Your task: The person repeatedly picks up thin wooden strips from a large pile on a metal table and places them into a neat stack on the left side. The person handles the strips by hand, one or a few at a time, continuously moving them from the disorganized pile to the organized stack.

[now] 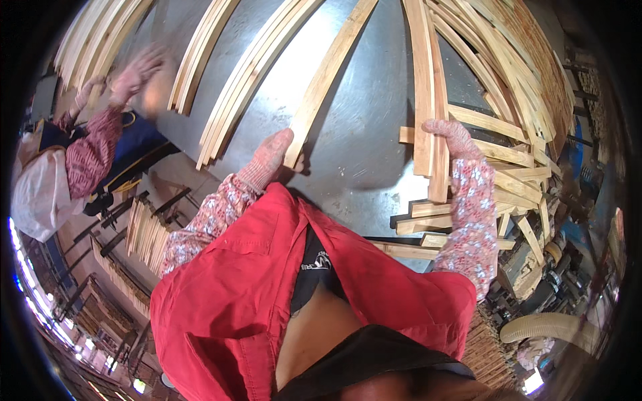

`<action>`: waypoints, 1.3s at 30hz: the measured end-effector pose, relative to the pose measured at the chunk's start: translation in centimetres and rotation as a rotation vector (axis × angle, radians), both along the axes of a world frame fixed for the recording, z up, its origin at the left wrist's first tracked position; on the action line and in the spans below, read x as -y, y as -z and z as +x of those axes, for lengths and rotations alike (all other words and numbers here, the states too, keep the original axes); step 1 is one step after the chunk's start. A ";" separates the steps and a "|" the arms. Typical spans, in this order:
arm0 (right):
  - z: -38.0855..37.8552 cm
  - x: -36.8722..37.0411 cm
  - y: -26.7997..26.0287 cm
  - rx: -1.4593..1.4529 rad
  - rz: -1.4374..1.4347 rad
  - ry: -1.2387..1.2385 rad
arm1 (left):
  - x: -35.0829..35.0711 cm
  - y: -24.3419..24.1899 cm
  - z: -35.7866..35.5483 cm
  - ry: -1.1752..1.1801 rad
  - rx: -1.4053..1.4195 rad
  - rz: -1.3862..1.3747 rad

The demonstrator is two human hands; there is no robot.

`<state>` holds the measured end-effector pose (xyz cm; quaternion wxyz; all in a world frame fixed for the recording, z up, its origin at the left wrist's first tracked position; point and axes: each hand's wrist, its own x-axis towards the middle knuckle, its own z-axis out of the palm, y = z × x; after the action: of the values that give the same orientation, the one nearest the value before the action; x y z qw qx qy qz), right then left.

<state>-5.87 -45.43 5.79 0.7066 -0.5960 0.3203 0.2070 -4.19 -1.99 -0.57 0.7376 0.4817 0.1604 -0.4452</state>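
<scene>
My left hand [271, 156], in a pinkish knitted glove, grips the near end of a long wooden strip [331, 75]. That strip runs away from me over a shiny metal tabletop [346, 165], its near end by my red jacket. On the right, my gloved right hand [451, 134] is closed over two long wooden strips [424, 90] lying side by side, one reaching nearer to me than the other. A short wood piece [406, 135] sticks out to the left beneath them. The far ends of the strips leave the view at the top.
Grouped strips [251, 75] lie left of my left hand. Stacked strips [506, 75] and short offcuts [516, 175] crowd the right side. Short pieces [426, 223] lie near the table's front edge. A co-worker's gloved hand [135, 75] is raised at the left. A ribbed hose [546, 328] lies lower right.
</scene>
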 end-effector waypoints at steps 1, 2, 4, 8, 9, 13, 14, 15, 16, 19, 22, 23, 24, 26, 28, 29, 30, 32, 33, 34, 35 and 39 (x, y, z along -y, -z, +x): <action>-0.5 -2.3 -1.6 0.045 0.142 0.060 | -0.1 -0.2 -0.2 -0.052 -0.068 -0.031; -1.1 -4.7 -3.4 0.082 0.287 0.120 | 0.2 -0.7 -0.2 -0.100 -0.134 -0.063; -2.6 -6.6 -3.0 0.013 0.277 0.176 | -0.5 -1.0 -0.1 -0.125 -0.185 -0.189; -4.4 -11.2 -1.2 0.106 0.109 0.172 | -2.3 0.6 0.2 -0.173 -0.232 -0.594; -4.4 -13.0 -2.1 0.009 -0.094 0.162 | -2.2 0.1 0.2 -0.134 -0.160 -0.489; -6.2 -15.7 4.9 0.033 -0.171 0.193 | -2.5 -1.9 1.0 0.020 0.083 -0.225; -7.1 -16.7 7.5 0.031 -0.206 0.264 | -3.2 -2.9 0.7 0.043 0.108 -0.166; -7.9 -16.6 10.2 0.061 -0.191 0.220 | -3.9 -3.6 0.7 0.074 0.135 -0.110; -8.0 -17.2 10.6 0.038 -0.145 0.230 | -4.9 -4.5 0.8 0.116 0.193 0.025; -8.9 -18.5 11.8 -0.063 -0.170 0.323 | -10.8 -2.5 1.4 0.042 0.514 0.459; -8.8 -19.5 9.1 0.046 0.102 0.456 | -18.8 -0.5 6.7 0.150 0.851 1.011; -8.8 -19.3 10.6 0.090 0.125 0.446 | -21.7 0.5 8.3 0.158 1.017 1.237; -8.5 -19.3 10.3 0.053 0.153 0.464 | -24.2 1.2 10.7 0.209 1.043 1.263; -8.4 -19.0 11.3 0.066 0.208 0.520 | -26.7 1.6 13.7 0.472 0.932 1.516; -8.2 -19.2 11.0 0.068 0.241 0.570 | -29.2 4.1 15.2 0.545 0.941 1.524; -7.9 -19.7 9.9 0.063 0.248 0.594 | -29.6 4.6 15.3 0.563 0.876 1.510; -7.9 -19.9 9.3 0.058 0.255 0.617 | -29.9 5.2 15.2 0.580 0.810 1.497; -8.5 -19.1 10.5 0.101 0.300 0.641 | -25.9 2.9 14.8 0.599 0.967 1.713; -9.1 -18.8 11.2 0.120 0.328 0.658 | -23.1 1.1 14.0 0.613 1.052 1.822; -9.5 -18.5 11.6 0.126 0.331 0.669 | -20.2 0.0 12.8 0.414 1.266 1.788; -9.9 -18.3 11.5 0.145 0.372 0.678 | -16.6 -1.5 10.8 0.290 1.414 1.584; -9.3 -19.6 9.0 0.179 0.414 0.702 | 0.0 -2.6 0.4 0.531 1.303 1.009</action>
<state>-15.13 -25.87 -3.20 0.8643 -0.3116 0.3928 -0.0391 -3.78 -1.99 1.99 0.2525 0.9321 -0.2335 -0.1136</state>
